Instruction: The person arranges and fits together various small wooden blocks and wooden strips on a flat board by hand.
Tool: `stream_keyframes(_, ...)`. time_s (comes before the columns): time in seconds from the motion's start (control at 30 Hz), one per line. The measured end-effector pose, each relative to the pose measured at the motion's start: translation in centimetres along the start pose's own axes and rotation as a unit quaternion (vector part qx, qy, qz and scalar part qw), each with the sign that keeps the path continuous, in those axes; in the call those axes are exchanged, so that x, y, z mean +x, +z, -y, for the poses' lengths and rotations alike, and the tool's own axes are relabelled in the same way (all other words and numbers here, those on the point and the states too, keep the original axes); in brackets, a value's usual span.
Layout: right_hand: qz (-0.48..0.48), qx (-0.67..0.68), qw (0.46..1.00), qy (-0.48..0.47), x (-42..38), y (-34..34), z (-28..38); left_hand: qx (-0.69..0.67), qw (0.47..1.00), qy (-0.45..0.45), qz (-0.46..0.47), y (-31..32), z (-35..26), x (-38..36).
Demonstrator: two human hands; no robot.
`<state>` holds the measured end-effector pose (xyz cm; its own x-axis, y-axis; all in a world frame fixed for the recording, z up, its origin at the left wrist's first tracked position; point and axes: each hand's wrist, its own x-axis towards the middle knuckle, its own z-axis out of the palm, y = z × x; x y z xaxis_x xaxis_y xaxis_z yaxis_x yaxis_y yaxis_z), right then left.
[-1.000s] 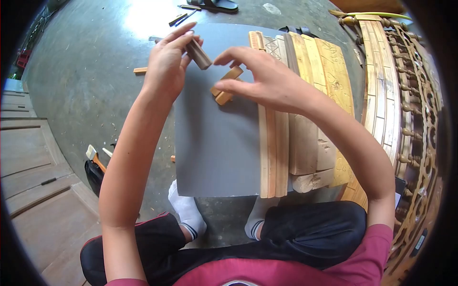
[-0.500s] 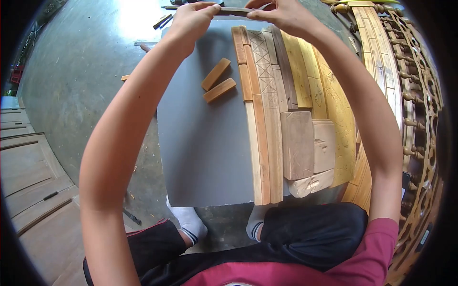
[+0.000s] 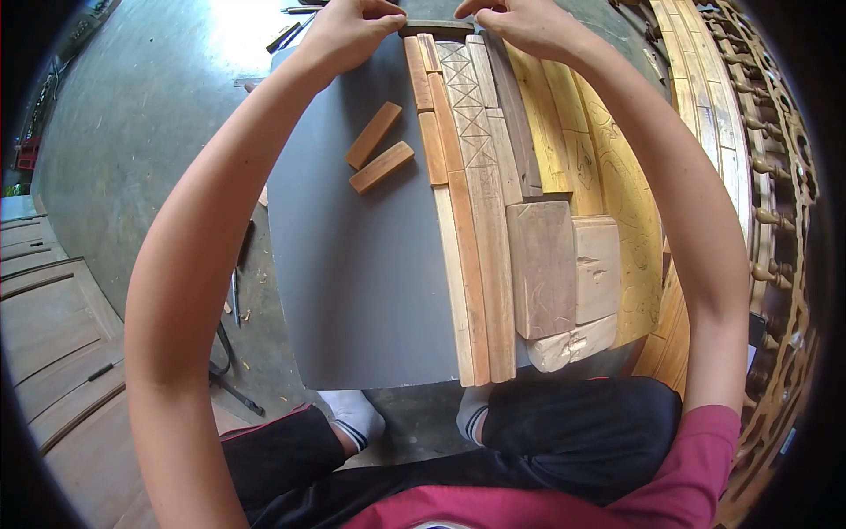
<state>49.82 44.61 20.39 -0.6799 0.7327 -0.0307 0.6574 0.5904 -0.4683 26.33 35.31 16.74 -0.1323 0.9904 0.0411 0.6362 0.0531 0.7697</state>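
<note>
Grey board [image 3: 361, 291]: dark strip [image 3: 436, 28] lowered to far end; left fingers [image 3: 391, 22], right fingers [image 3: 485, 18] parted, seemingly off it.

1. The flat rectangular board [image 3: 352, 291] is plain grey.
2. The two small loose rectangular wooden blocks [image 3: 374, 135] are orange-brown.
3. The long pale wooden strip [image 3: 483, 167] bears dark crossed-line triangles towards its far end.
4. The wide wooden plank at right [image 3: 636, 264] is yellow with dark curving lines.
</note>
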Motion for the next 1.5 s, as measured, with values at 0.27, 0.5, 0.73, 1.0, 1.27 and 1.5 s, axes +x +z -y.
stream_keyframes(0.27, 0.013, -0.017, 1.000, -0.022, -0.4, 0.0, -0.9, 0.013, 0.999, -0.039, 0.018, -0.1, -1.6, -0.6)
stream_keyframes(0.5, 0.007, -0.029, 0.999, -0.035, -0.7, 0.3, -1.0, 0.019, 0.999, -0.020, 0.022, -0.1, -1.6, -0.7)
stream_keyframes(0.73, 0.000, -0.059, 0.995, -0.079, -0.9, 0.2, -0.5, 0.065, 0.996, 0.054, -0.036, -0.7, 0.0, -1.7)
stream_keyframes(1.0, -0.078, -0.124, 0.982, -0.116, -4.3, 0.4, 5.3, 0.068, 0.989, 0.130, -0.032, -2.4, 1.8, -8.6)
stream_keyframes(1.27, -0.085, -0.127, 0.929, -0.336, -9.2, 3.8, 9.8, 0.118, 0.990, 0.054, 0.049, -2.6, -1.1, -12.3)
stream_keyframes(1.5, -0.068, -0.215, 0.925, -0.306, -13.5, 6.0, 13.0, 0.118, 0.990, 0.058, -0.051, -1.5, 1.8, -7.4)
